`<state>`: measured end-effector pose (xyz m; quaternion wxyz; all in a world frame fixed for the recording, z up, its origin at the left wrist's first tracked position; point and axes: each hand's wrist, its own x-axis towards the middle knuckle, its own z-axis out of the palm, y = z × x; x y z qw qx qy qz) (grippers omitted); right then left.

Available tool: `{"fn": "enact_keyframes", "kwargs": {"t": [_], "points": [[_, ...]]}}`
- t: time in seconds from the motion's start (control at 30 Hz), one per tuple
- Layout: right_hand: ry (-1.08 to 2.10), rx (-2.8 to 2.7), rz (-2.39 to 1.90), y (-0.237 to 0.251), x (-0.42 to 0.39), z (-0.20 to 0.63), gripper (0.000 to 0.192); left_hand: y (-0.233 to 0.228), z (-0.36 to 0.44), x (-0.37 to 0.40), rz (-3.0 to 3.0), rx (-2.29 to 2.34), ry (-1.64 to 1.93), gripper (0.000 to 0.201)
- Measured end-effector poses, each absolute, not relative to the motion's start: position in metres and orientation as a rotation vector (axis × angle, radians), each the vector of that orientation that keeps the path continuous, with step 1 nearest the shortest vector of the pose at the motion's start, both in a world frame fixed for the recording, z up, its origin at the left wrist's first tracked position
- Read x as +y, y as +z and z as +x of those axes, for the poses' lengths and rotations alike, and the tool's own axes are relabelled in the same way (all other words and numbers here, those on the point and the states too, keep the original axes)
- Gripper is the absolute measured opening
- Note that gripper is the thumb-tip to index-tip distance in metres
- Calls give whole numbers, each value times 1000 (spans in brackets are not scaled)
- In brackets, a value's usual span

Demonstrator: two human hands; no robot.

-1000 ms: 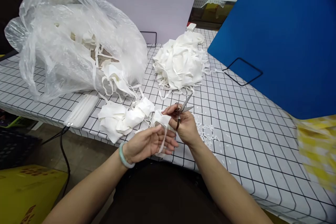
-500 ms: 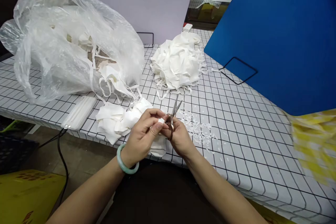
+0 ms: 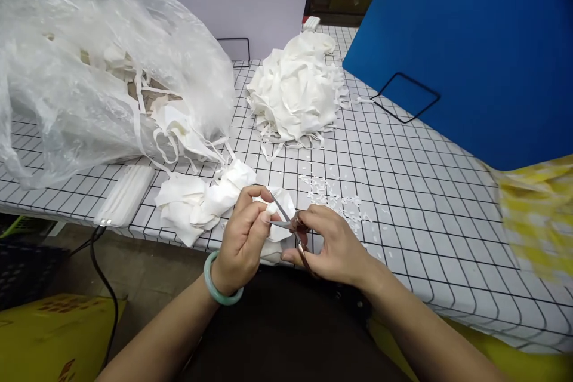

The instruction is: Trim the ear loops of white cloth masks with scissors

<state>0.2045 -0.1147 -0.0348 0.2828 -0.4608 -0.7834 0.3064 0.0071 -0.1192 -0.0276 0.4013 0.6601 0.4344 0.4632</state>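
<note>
The left hand (image 3: 244,239) pinches a soft white fabric piece (image 3: 280,210) at the near edge of the black-gridded white tabletop (image 3: 403,203). The right hand (image 3: 333,245) grips small metal scissors (image 3: 286,221), blades parted around the fabric, pointing to 10 o'clock; 0.5 s ago they pointed to 12. A crumpled white fabric pile (image 3: 293,92) lies at 12 o'clock, a clear plastic bag (image 3: 89,65) at 10.

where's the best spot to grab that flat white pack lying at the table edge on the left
Probably across the short width of the flat white ribbed pack, near its middle, coming from above. It lies flat on the black-gridded white table, long and narrow, so fingers span it easily there. Its near end sits by the table edge, with the clear plastic bag behind it, so the front approach is open.
</note>
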Motion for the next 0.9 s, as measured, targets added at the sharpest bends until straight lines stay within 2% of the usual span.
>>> {"fn": "enact_keyframes", "kwargs": {"t": [0.13, 0.4, 0.57, 0.9], "points": [[852, -2113, -1234, -35, -117, 207, 34, -28, 10, -118, 1762, 1071, 1163, 29], [942, -2069, -1269, -29, -118, 207, 45, -30, 13, -115, 1886, 985, 1227, 25], [944, -2060, -1256, -27, -117, 206, 52, -32, 14, -115, 1916, 937, 1237, 24], [897, -2041, -1239, -32, -118, 205, 54, -33, 15, -116, 1905, 919, 1235, 23]]}}
